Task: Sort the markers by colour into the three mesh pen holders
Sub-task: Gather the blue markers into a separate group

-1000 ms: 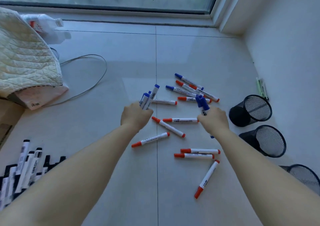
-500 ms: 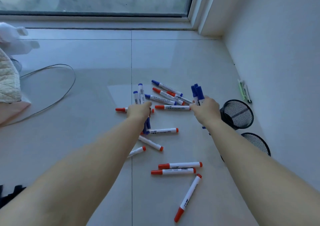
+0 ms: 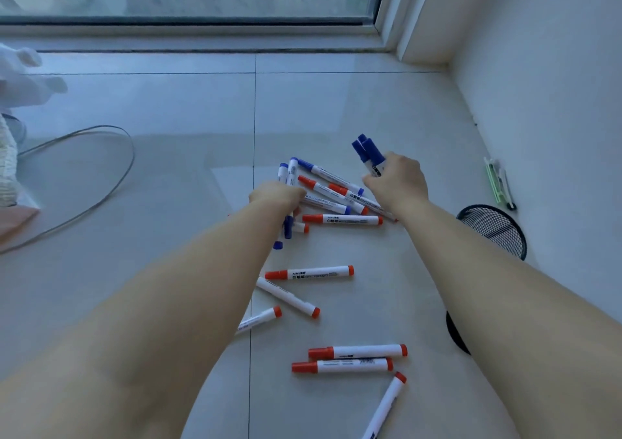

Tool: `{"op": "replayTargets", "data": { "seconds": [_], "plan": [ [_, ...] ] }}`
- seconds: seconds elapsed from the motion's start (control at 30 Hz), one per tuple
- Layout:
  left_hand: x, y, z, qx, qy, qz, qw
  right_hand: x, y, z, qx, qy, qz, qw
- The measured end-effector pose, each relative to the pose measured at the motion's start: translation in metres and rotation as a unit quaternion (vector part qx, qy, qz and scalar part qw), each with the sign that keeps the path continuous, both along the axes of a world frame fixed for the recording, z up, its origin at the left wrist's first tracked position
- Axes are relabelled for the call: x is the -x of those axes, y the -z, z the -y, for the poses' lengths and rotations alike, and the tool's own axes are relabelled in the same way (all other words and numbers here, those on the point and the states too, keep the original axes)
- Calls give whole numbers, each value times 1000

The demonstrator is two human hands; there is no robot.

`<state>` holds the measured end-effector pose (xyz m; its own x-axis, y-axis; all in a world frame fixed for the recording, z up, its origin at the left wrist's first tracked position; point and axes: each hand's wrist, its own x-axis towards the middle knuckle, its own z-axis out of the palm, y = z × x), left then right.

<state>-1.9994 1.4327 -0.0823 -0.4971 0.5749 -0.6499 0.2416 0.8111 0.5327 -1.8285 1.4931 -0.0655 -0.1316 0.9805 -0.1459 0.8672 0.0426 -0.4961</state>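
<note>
Centre of frame, tiled floor [image 3: 168, 176]: scatter of loose markers. Counted nine red-capped lying flat: three in the upper cluster [image 3: 341, 219], three at mid-frame [image 3: 309, 273], three toward the bottom [image 3: 357, 351]. Loose blue-capped ones in the upper cluster: two made out for certain [image 3: 331, 175]; more possibly hidden under the wrists, cannot tell.

Left hand [image 3: 277, 196], centre: fingers curled round a bundle of blue markers [image 3: 287, 172]; two white barrels with blue caps above the knuckles, blue ends below the wrist. Exact count in the fist not readable.

Right hand [image 3: 397, 182], right of centre: clenched on a second bunch of blue markers [image 3: 368, 152], three blue caps counted, pointing to upper left, lifted clear of the floor.

Mesh pen holders, right edge: one black holder [image 3: 494, 230] with its open mouth in view, a second [image 3: 454, 334] mostly hidden behind the right forearm. Third not in frame.

Grey cable loop [image 3: 101, 182] at left. Green-and-black item [image 3: 498, 182] by the right wall.

Against half a second earlier: right hand further up and away from the cluster; left hand further into it; whole scene larger, view shifted so the holders sit nearer the edge.
</note>
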Motion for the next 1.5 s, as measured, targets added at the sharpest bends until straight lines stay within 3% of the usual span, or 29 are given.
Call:
{"op": "replayTargets", "data": {
  "seconds": [0.2, 0.4, 0.63, 0.77, 0.97, 1.2, 1.33, 1.5],
  "plan": [
    [1, 1, -12, 36, 33, -38, 998, 15, 5, -23, 0, -54, 32, 998],
    [-4, 16, -23, -3, 30, -29, 999, 31, 14, -29, 39, -99, 64, 992],
    [-6, 25, -31, -15, 44, -58, 997, 32, 30, -22, 68, -83, 122, 987],
    [-8, 22, -28, -28, 17, -39, 999, 24, 23, -19, 67, -2, 44, 997],
    [-6, -12, -17, -119, -14, -21, 993, 21, -10, -3, 41, 58, -53, 996],
    [11, -65, 45, -202, -35, 49, 977, 49, -51, 72, 137, 103, -194, 966],
    [18, -80, 106, -226, -81, 172, 955, 72, -57, 135, 229, 110, -248, 935],
    [30, -70, 197, -216, -104, 181, 954, 96, -35, 232, 296, 130, -268, 908]
  ]
}}
